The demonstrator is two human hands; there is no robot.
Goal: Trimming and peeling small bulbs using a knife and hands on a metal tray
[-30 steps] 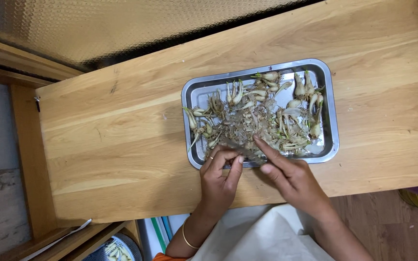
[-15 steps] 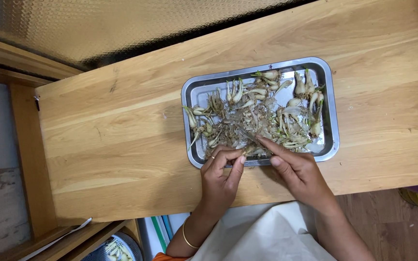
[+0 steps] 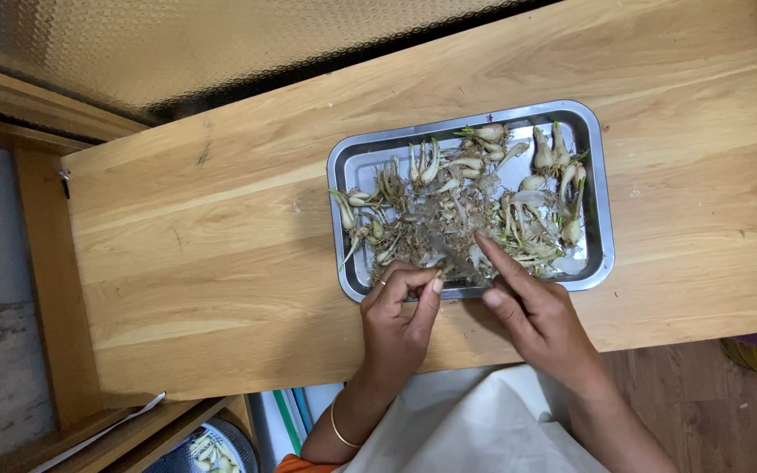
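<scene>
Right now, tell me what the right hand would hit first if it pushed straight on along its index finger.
The right hand points up-left into the metal tray. It would probably meet the heap of small bulbs and roots first; depth is unclear.

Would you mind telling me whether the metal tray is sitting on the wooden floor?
No, the metal tray rests on the light wooden table, with both hands at its near edge.

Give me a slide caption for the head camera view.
Two hands trim small bulbs over a metal tray.
</scene>
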